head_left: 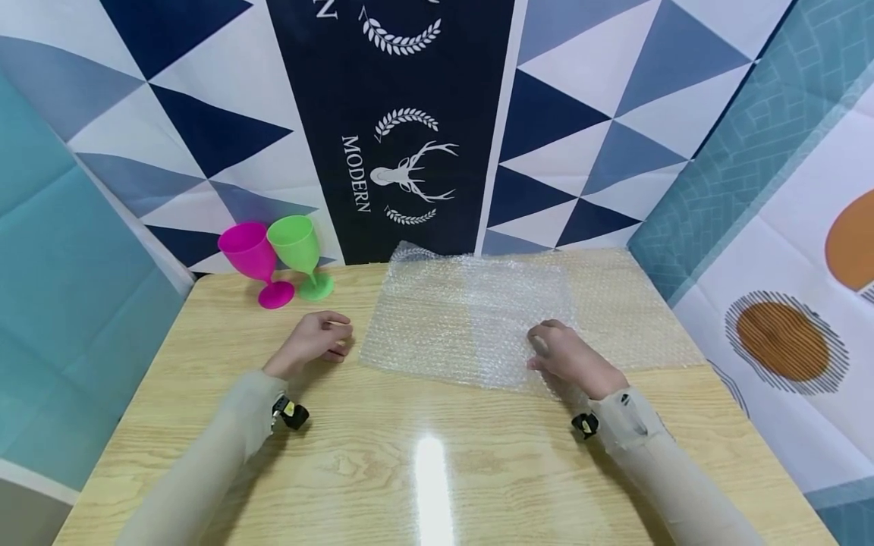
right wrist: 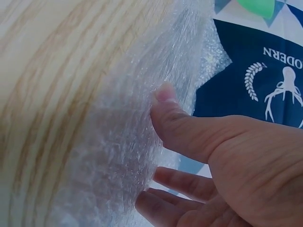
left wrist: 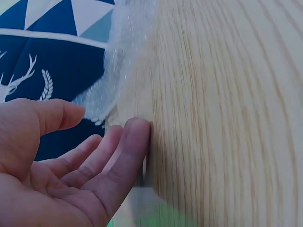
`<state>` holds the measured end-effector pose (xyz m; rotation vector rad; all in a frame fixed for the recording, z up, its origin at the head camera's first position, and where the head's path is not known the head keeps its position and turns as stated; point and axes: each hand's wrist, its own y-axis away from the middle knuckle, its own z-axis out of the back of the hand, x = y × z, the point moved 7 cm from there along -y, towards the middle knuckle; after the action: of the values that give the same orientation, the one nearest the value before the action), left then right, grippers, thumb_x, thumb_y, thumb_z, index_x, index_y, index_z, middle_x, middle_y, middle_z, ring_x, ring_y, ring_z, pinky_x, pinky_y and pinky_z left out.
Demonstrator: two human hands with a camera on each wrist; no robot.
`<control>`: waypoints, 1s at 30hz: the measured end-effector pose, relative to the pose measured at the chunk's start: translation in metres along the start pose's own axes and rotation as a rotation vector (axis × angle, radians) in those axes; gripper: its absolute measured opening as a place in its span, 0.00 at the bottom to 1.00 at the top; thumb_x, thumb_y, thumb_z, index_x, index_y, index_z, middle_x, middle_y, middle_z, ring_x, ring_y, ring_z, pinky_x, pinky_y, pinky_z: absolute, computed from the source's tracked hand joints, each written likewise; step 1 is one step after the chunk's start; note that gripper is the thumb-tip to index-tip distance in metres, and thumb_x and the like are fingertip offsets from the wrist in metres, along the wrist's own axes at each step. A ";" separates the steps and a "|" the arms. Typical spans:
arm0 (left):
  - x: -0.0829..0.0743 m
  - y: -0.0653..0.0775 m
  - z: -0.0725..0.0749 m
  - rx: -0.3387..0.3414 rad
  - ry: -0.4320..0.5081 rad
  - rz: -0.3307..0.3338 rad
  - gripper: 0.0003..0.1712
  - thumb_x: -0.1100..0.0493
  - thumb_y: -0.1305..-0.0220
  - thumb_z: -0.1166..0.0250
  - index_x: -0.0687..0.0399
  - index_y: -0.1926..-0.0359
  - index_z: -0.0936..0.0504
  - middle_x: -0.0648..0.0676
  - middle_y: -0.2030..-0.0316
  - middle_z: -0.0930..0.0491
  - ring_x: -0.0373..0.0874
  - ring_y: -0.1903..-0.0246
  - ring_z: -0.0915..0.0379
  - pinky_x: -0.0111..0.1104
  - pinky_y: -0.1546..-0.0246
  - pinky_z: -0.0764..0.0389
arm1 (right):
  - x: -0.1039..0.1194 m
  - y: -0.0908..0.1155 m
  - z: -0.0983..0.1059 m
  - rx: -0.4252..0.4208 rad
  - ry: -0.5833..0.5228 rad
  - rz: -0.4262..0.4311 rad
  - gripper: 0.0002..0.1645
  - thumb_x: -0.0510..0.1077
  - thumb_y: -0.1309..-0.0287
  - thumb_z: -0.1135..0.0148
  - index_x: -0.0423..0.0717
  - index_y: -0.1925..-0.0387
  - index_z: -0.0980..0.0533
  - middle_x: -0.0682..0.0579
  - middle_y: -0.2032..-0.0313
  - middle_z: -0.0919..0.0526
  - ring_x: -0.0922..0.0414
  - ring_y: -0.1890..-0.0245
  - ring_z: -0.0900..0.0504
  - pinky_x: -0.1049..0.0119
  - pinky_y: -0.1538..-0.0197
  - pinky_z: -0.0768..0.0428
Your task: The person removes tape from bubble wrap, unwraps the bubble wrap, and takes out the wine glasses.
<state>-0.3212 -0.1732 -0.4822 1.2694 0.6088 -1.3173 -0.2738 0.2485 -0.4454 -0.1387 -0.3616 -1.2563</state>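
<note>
A sheet of clear bubble wrap [head_left: 437, 318] lies across the back of the table, with a doubled part in its middle. My right hand [head_left: 563, 355] is at the right part of that doubled area, fingers loosely bent and nothing gripped between thumb and fingers [right wrist: 189, 137]. In the right wrist view the bubble wrap [right wrist: 128, 142] is right by the fingertips. My left hand [head_left: 317, 339] hovers by the table just left of the wrap's edge, fingers relaxed and holding nothing. The left wrist view shows a gap between its thumb and fingers [left wrist: 118, 175].
A pink goblet [head_left: 256, 262] and a green goblet [head_left: 300, 254] stand upright side by side at the back left of the wooden table [head_left: 355, 470]. Patterned cloth walls [head_left: 423, 91] rise behind and at both sides. Each wrist carries a small black camera [head_left: 293, 415].
</note>
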 end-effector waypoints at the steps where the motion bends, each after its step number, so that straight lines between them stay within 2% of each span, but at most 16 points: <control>1: -0.001 0.000 -0.003 0.015 -0.003 0.003 0.26 0.57 0.26 0.39 0.69 0.35 0.29 0.68 0.48 0.19 0.45 0.67 0.14 0.37 0.62 0.10 | 0.001 0.000 0.001 -0.006 0.000 0.007 0.30 0.41 0.41 0.26 0.28 0.43 0.24 0.25 0.40 0.26 0.29 0.39 0.25 0.38 0.35 0.24; 6: -0.002 -0.001 -0.019 0.100 0.011 0.037 0.26 0.57 0.25 0.39 0.70 0.35 0.30 0.65 0.53 0.17 0.44 0.68 0.15 0.37 0.63 0.10 | 0.001 0.000 0.002 -0.001 -0.004 0.016 0.30 0.42 0.41 0.26 0.28 0.42 0.24 0.25 0.40 0.26 0.29 0.39 0.26 0.38 0.35 0.24; 11: -0.010 -0.001 -0.031 0.148 0.025 0.021 0.27 0.58 0.27 0.37 0.72 0.35 0.30 0.63 0.56 0.16 0.44 0.70 0.16 0.35 0.64 0.10 | -0.001 0.001 0.004 -0.003 -0.003 0.011 0.31 0.42 0.39 0.27 0.28 0.40 0.25 0.25 0.38 0.27 0.28 0.37 0.27 0.36 0.34 0.26; 19: -0.008 -0.005 -0.038 0.145 0.010 0.021 0.27 0.64 0.33 0.32 0.74 0.38 0.29 0.60 0.66 0.16 0.41 0.76 0.18 0.33 0.69 0.11 | -0.004 0.004 -0.003 0.029 -0.005 -0.011 0.32 0.44 0.36 0.30 0.30 0.37 0.27 0.24 0.34 0.31 0.27 0.34 0.30 0.35 0.31 0.29; 23: -0.007 -0.007 -0.040 0.143 -0.005 -0.005 0.26 0.66 0.35 0.30 0.73 0.41 0.29 0.58 0.72 0.16 0.41 0.79 0.19 0.33 0.72 0.11 | -0.002 0.007 -0.003 0.021 0.005 -0.004 0.31 0.44 0.35 0.31 0.30 0.37 0.27 0.25 0.34 0.31 0.28 0.34 0.30 0.35 0.31 0.28; 26: -0.007 -0.009 -0.041 0.134 -0.023 -0.016 0.24 0.66 0.35 0.30 0.72 0.43 0.29 0.57 0.73 0.15 0.41 0.80 0.19 0.33 0.72 0.12 | 0.000 0.009 -0.001 -0.013 0.008 0.032 0.27 0.42 0.35 0.31 0.30 0.40 0.25 0.26 0.36 0.27 0.30 0.36 0.27 0.37 0.33 0.26; 30: -0.007 -0.008 -0.043 0.129 -0.038 -0.014 0.25 0.66 0.35 0.30 0.71 0.43 0.29 0.57 0.72 0.15 0.40 0.79 0.19 0.33 0.72 0.11 | 0.003 0.015 0.003 -0.098 0.004 0.124 0.21 0.39 0.36 0.31 0.32 0.45 0.21 0.31 0.44 0.20 0.34 0.42 0.20 0.40 0.38 0.20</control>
<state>-0.3172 -0.1297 -0.4905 1.3434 0.5132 -1.4081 -0.2593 0.2517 -0.4401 -0.2390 -0.2843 -1.1515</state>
